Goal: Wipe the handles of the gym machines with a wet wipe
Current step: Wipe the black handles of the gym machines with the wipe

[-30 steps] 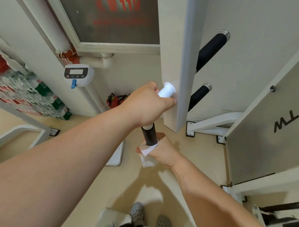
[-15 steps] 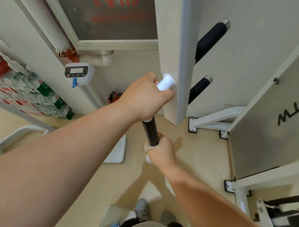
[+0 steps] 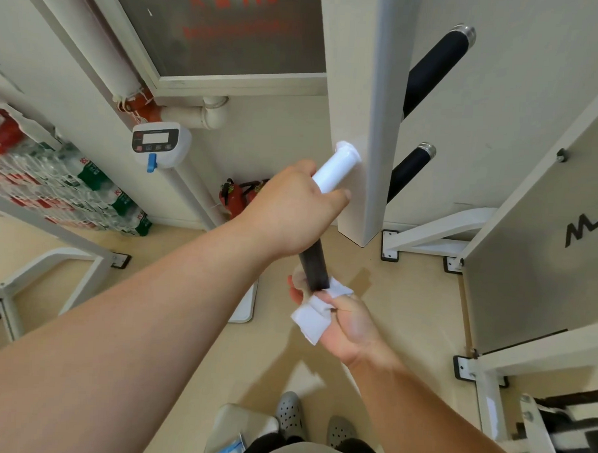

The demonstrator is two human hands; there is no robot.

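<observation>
A handle juts from the white machine post; its stem near the post is white and its grip is black. My left hand is wrapped around the handle where white meets black. My right hand holds a white wet wipe folded around the black grip's free end, fingers loosely curled on it. Two more black handles, an upper handle and a lower handle, stick out on the post's far side.
A white machine panel and frame feet stand at the right. A digital scale head, pipes, red extinguishers and stacked bottled water line the left wall. My grey shoes are on the beige floor.
My left hand slid down the handle, baring more of the white stem. My right hand with the wipe moved to the black grip's end and opened up, showing more of the wipe.
</observation>
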